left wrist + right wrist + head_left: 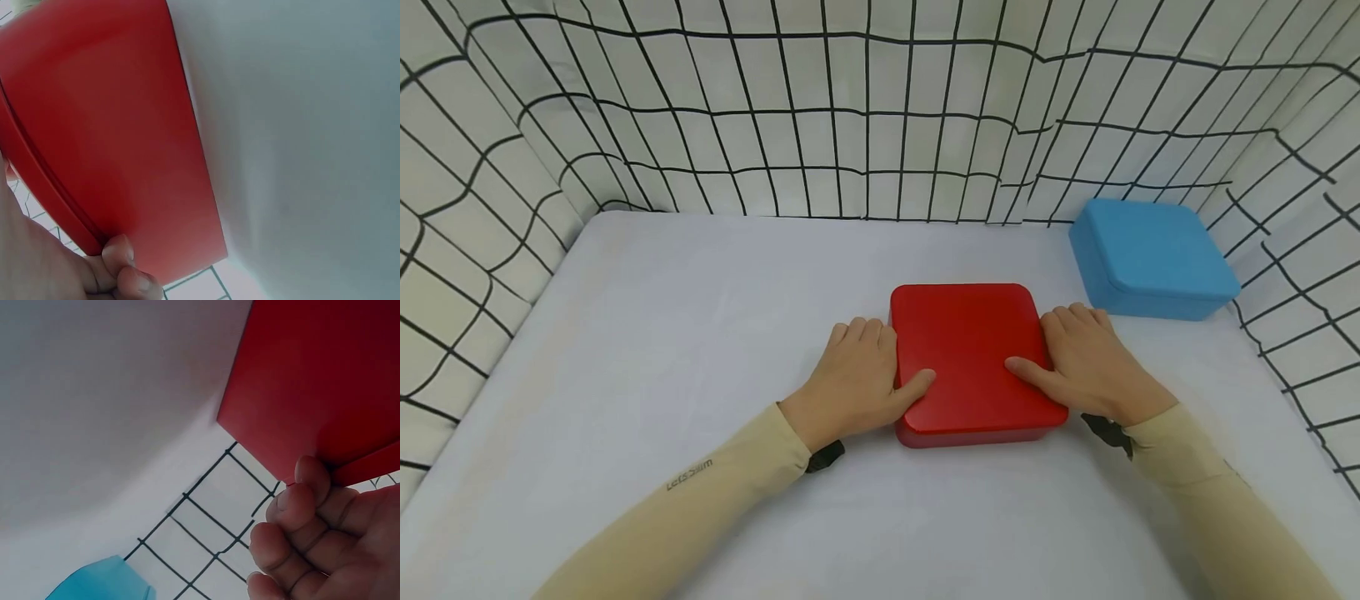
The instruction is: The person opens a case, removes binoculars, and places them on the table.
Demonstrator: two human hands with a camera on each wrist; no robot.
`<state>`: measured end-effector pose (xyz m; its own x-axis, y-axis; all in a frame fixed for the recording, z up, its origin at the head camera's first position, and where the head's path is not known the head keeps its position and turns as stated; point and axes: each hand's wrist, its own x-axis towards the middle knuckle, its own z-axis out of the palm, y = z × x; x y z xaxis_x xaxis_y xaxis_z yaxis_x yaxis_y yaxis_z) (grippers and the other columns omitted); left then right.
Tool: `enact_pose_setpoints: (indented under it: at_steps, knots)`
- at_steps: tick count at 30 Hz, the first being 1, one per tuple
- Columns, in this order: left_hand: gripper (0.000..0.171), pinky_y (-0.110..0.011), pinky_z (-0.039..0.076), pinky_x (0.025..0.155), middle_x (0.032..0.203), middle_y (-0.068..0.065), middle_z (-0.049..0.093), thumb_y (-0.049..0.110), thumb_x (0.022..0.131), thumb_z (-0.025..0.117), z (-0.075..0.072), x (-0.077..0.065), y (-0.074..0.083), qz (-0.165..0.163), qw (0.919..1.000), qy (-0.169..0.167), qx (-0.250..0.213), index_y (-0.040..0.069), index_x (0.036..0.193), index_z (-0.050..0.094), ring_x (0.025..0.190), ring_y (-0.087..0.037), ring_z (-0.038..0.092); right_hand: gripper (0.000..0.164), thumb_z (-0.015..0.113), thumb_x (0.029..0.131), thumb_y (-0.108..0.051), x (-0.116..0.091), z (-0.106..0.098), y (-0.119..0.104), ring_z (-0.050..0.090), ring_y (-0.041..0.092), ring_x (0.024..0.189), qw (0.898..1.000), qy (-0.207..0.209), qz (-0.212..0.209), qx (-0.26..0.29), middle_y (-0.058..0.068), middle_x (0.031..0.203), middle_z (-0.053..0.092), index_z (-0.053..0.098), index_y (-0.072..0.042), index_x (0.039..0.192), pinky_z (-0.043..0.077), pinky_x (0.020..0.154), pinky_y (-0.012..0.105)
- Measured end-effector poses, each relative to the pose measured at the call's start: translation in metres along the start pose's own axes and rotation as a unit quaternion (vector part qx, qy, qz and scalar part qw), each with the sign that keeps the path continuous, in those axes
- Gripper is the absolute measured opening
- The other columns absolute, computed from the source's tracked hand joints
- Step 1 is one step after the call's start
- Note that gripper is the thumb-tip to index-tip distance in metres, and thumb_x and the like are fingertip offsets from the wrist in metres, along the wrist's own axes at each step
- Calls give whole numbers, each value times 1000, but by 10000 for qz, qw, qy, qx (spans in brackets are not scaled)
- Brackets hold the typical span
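Note:
A red lidded box (970, 358) sits on the white surface, its lid closed and a seam running below the rim. My left hand (857, 379) grips its left side, the thumb lying on top of the lid. In the left wrist view, the fingertips (128, 265) press the box's side just under the lid's edge. On the opposite side my right hand (1090, 367) holds the box the same way, thumb on the lid. The right wrist view has curled fingers (290, 506) at the lid's edge, the foremost touching the red side wall (300, 381).
A blue box (1157, 254) of similar shape stands at the back right, just beyond the right hand. White walls with a black grid (868, 108) enclose the white tabletop (662, 333) at the back and both sides.

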<state>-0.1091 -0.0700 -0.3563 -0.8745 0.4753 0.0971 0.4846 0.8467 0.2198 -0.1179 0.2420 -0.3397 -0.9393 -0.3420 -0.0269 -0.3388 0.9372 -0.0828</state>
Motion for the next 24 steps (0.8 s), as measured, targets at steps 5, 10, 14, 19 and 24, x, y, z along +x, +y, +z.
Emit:
enact_pose_setpoints:
  at_steps: [5,10,14,19,24]
  knots:
    - [48,-32,33,70,78,-2,50,59,96,51,-2,-6,-12,34,9998,140,-161,12,88,50,74,-17,48,62,61,91,-63,9,0,-11,58,27,96,10000,-11,21,22,10,96,62,58,-4,111,41,90,49]
    - [46,-31,31,67,75,-2,48,56,95,55,-6,-13,-22,36,9995,242,-213,11,85,49,70,-17,46,65,60,91,-64,16,1,-22,58,28,99,10000,-64,12,26,11,99,63,58,-3,114,41,91,49]
    - [47,-31,30,67,75,-3,48,55,95,56,-8,-15,-28,83,9994,309,-158,10,85,49,70,-17,45,66,60,92,-64,19,1,-29,59,29,101,10000,-39,7,-20,12,101,63,58,-2,115,41,94,51]
    - [47,-32,30,67,76,-3,48,56,95,55,-8,-17,-35,93,9995,276,-101,10,87,49,70,-17,44,64,61,91,-63,21,3,-35,59,28,99,10000,-6,3,14,11,98,63,59,-2,113,41,96,51]
    - [46,-32,30,68,76,-2,48,57,95,56,-10,-21,-41,-56,9998,169,-75,12,87,49,72,-18,45,66,61,91,-65,27,4,-42,58,27,97,10000,-42,-68,38,11,99,63,59,-3,113,41,94,49]
